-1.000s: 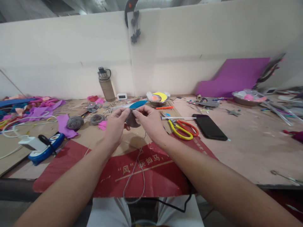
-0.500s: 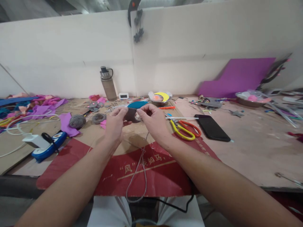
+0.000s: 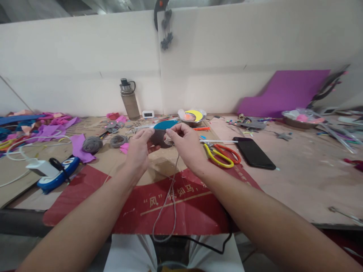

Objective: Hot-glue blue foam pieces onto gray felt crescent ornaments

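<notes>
My left hand [image 3: 141, 148] pinches a dark grey felt piece [image 3: 159, 138] by its left side, thumb on top. At its right edge the fingers of my right hand [image 3: 185, 144] are closed on the same piece; their tips are partly hidden. From beneath my right hand a strand of grey yarn [image 3: 175, 211] hangs in a long loop past the table edge. A blue felt shape [image 3: 166, 124] shows just behind the grey piece; I cannot tell whether they are joined. Scissors [image 3: 219, 155] with yellow and red handles lie right of my right hand.
Grey yarn balls [image 3: 92, 144] and a blue power strip [image 3: 59, 175] are on the left. A black phone [image 3: 254, 153] lies on the right. Behind stand a bottle [image 3: 130, 102] and a bowl [image 3: 195, 121]. Red printed cardboard [image 3: 136, 211] lies under my arms.
The grey felt piece is tilted slightly differently between my hands, and the yarn loop has swung a little. Both hands keep their hold.
</notes>
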`<state>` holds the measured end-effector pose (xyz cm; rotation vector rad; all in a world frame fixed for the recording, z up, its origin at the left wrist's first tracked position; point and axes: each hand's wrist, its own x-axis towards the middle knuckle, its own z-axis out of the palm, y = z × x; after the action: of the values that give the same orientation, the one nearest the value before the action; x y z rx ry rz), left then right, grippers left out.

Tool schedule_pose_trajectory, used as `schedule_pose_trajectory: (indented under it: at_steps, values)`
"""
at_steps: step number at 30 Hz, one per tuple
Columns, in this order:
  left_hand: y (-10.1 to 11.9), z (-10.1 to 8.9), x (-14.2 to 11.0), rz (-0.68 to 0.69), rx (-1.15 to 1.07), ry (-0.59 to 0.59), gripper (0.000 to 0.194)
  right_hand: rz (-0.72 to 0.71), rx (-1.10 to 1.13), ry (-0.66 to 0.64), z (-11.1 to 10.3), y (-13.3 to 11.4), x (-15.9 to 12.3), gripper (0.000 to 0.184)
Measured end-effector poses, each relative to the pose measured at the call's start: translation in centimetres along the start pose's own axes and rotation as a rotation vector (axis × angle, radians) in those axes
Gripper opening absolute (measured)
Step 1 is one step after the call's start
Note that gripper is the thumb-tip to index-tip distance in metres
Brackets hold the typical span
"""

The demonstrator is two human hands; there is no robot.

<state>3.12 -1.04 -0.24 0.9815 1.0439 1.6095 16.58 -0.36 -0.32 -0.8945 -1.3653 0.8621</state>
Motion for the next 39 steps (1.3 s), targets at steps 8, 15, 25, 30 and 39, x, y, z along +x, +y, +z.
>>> schedule_pose_trajectory:
  at_steps: [8, 15, 25, 30, 39]
  values:
    - [0.00, -0.19, 0.00, -0.030, -0.030, -0.061, 0.026, 0.049, 0.044, -0.039, -0.22, 0.13, 0.19, 0.020]
    - [0.34, 0.25, -0.35, -0.093, -0.092, -0.069, 0.018, 0.039, 0.053, -0.027, -0.15, -0.25, -0.06, 0.025]
    - [0.50, 0.27, 0.27, -0.174, -0.183, -0.198, 0.010, 0.246, 0.507, -0.067, 0.11, -0.26, 0.49, 0.031]
    - [0.84, 0.61, -0.29, -0.089, -0.143, -0.261, 0.017, 0.236, 0.506, -0.021, -0.22, -0.22, 0.75, 0.032]
    - [0.31, 0.47, -0.13, -0.038, -0.127, -0.246, 0.020, 0.098, 0.307, -0.071, 0.23, 0.30, 0.03, 0.028]
